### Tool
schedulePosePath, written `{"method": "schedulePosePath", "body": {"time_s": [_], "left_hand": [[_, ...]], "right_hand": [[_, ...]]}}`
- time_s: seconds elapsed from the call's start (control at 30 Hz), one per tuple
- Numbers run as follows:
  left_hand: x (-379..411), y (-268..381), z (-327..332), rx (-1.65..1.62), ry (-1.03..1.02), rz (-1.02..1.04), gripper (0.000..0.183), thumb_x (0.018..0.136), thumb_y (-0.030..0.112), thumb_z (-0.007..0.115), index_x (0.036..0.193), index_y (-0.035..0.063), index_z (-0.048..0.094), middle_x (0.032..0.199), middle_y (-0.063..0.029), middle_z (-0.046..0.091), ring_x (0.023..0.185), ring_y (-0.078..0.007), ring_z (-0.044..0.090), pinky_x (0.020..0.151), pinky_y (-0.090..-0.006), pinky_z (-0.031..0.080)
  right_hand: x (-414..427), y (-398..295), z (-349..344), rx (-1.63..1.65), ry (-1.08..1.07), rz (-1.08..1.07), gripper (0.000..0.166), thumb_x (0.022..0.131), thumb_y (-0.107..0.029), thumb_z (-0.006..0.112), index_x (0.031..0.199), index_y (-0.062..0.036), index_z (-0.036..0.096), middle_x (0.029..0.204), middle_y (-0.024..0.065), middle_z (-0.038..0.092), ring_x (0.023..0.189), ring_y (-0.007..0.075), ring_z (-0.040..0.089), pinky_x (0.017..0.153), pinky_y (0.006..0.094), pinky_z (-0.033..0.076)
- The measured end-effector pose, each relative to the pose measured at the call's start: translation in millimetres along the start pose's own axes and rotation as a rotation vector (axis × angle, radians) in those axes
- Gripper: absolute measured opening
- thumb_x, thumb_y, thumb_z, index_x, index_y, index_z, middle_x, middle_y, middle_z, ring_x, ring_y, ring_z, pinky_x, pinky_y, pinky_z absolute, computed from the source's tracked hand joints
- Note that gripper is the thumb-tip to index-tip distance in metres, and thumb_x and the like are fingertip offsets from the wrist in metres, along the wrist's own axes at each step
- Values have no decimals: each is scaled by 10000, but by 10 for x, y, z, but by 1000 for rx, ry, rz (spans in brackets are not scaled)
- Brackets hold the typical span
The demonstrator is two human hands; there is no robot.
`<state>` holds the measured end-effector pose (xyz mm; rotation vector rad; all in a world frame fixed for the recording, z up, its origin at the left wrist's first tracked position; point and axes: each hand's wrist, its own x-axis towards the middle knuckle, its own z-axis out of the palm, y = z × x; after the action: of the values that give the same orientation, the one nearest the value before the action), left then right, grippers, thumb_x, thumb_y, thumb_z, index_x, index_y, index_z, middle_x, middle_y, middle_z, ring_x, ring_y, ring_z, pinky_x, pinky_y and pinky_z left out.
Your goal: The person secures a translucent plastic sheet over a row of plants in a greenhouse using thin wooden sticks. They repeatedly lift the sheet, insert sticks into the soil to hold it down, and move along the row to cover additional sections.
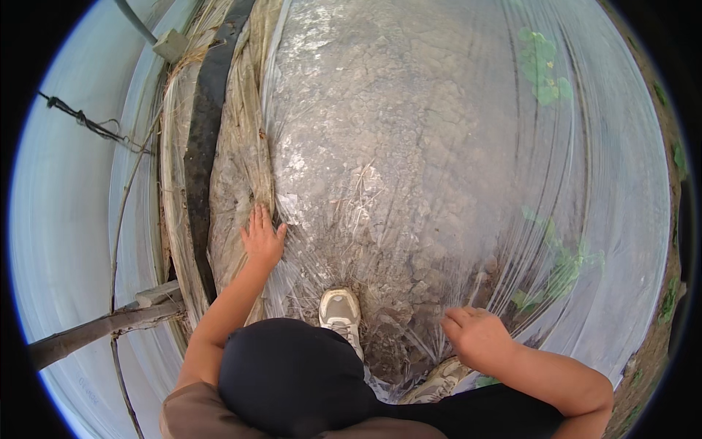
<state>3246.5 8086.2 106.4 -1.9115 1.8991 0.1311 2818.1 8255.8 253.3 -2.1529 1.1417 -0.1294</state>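
A sheet of clear plastic film (439, 164) is stretched over dry, cracked soil. My left hand (264, 236) lies with fingers spread on the edge of a wrinkled, dirty old plastic sheet (233, 181), at the left border of the clear film. Lower right, my right hand (476, 336) is closed on the clear film, whose folds fan out from the fingers. Green leafy plants (543, 66) with small yellow flowers show under the film at the upper right, and more leaves (565, 263) show under it to the right of my right hand.
A dark strip (205, 120) runs along the left side. Beyond it stand a translucent plastic wall (71, 208), a wooden pole (98, 332), a thin stick (123, 203) and a knotted dark cord (82, 118). My shoe (339, 310) is between my hands; bare soil with weeds (666, 302) borders the right.
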Motion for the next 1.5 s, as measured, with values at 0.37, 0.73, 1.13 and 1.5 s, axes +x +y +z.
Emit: {"method": "schedulePosePath", "body": {"time_s": [0.37, 0.73, 1.13, 1.5], "left_hand": [[546, -284, 111, 120, -375, -13, 866, 863, 643, 298, 1377, -49, 223, 1407, -261, 260, 1279, -388, 309, 1037, -412, 290], [-2096, 561, -1293, 246, -633, 544, 341, 831, 282, 406, 900, 20, 614, 974, -197, 612, 929, -392, 553, 805, -466, 435], [-3117, -271, -2880, 597, -440, 554, 335, 778, 330, 502, 893, 66, 673, 932, -195, 641, 872, -391, 598, 769, -467, 474], [-4692, -336, -2615, 509, -422, 800, 321, 712, 267, 564, 897, 27, 671, 877, -208, 650, 850, -371, 612, 765, -442, 457]], "right_hand": [[-707, -317, -242, 272, 102, 404, 170, 667, -42, 592, 829, 9, 578, 831, 150, 586, 783, 306, 591, 634, 391, 494], [-2294, -1200, 489, 651, 832, 1449, 224, 778, -120, 584, 978, -19, 575, 914, 187, 588, 877, 371, 577, 746, 439, 471], [-4031, -5192, 2102, 1177, 189, 2198, 208, 733, -163, 657, 887, -27, 626, 1055, 166, 561, 938, 339, 582, 785, 417, 487], [-3231, -7443, 2949, 1796, 313, 2292, 216, 740, -190, 590, 863, -32, 672, 940, 181, 643, 904, 347, 612, 781, 430, 488]]}}
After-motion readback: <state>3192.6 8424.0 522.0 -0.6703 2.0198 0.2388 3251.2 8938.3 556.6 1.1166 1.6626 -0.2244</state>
